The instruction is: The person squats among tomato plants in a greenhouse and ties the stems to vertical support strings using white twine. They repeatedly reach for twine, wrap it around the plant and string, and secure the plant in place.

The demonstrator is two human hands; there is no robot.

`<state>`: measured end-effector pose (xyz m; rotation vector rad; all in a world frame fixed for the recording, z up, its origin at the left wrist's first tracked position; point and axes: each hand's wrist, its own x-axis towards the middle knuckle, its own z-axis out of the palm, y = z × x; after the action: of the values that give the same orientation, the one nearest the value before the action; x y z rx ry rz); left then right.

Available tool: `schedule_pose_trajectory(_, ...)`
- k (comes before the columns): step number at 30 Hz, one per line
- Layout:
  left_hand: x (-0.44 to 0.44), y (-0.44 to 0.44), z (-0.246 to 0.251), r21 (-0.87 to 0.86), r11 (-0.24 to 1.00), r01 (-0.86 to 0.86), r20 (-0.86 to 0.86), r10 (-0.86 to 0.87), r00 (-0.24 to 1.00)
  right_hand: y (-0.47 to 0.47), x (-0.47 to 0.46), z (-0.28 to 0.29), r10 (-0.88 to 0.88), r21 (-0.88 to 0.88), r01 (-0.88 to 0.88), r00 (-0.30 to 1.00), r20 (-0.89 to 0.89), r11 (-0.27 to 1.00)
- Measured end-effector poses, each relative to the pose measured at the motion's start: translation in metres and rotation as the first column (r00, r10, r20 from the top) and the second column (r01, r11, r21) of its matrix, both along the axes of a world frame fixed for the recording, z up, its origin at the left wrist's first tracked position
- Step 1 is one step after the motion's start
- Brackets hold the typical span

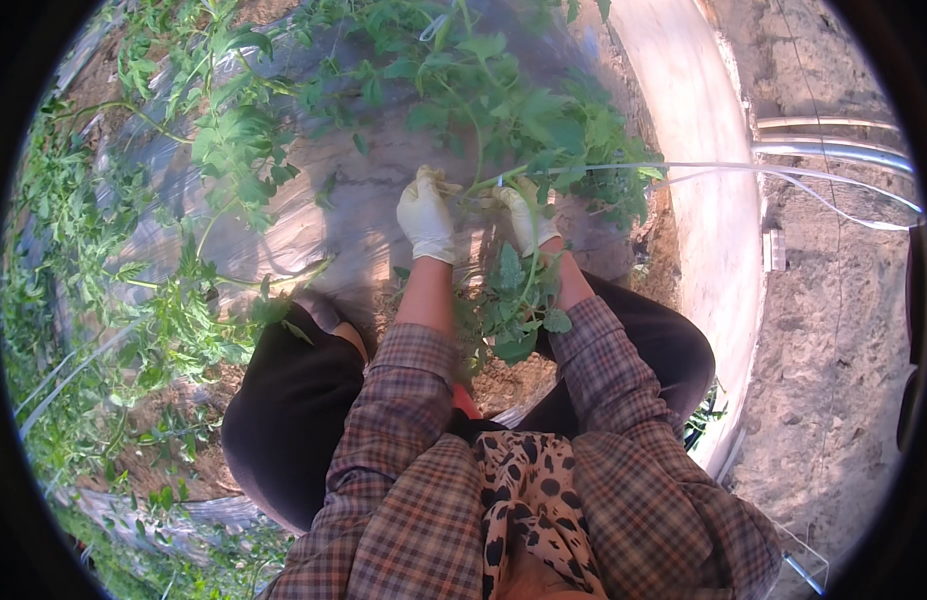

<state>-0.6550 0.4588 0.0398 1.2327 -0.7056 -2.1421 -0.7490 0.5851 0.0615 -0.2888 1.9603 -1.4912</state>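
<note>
Both my hands wear thin pale gloves and are close together at a tomato plant's green stem (514,174). My left hand (426,216) has its fingers pinched on a thin pale strand that runs toward the other hand; its exact kind is unclear. My right hand (529,219) is closed at the stem, its fingertips partly hidden by it. A small pale tie (499,181) sits around the stem between the hands. White flat twine (703,166) stretches from the stem to the right. A leafy shoot (520,300) hangs over my right wrist.
Tomato foliage (231,142) spreads on the left and ahead over plastic mulch film (306,225). To the right runs a pale curved band (703,97), with metal pipes (831,148) and an earthen surface (808,315) beyond. My bent knees (291,420) flank the work.
</note>
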Motion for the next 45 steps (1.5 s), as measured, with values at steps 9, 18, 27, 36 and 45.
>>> schedule_pose_trajectory(9, -0.018, -0.011, -0.002, -0.341, 0.619, 0.708, 0.235, -0.673, 0.701, 0.009, -0.003, -0.003, 0.679, 0.652, -0.224, 0.397, -0.618, 0.724)
schedule_pose_trajectory(18, -0.018, -0.004, -0.016, -0.536, 0.451, 0.714, 0.265, -0.713, 0.649, 0.009, -0.008, 0.005, 0.696, 0.798, -0.201, 0.634, -0.336, 0.568)
schedule_pose_trajectory(27, -0.011, 0.016, 0.006, -0.138, 0.849, 0.509, -0.255, -0.527, 0.811, 0.0, 0.008, 0.058, 0.596, 0.739, -0.211, 0.743, -0.304, 0.64)
schedule_pose_trajectory(36, -0.027, 0.04, -0.012, -0.171, 0.925, 0.339, -0.028, -0.349, 0.937, 0.015, 0.011, 0.096, 0.611, 0.791, -0.072, 0.68, -0.406, 0.607)
schedule_pose_trajectory(45, -0.026, 0.038, 0.006, -0.539, 0.762, 0.36, 0.479, -0.075, 0.875, 0.013, 0.006, 0.044, -0.149, -0.069, 0.133, 0.908, -0.392, 0.989)
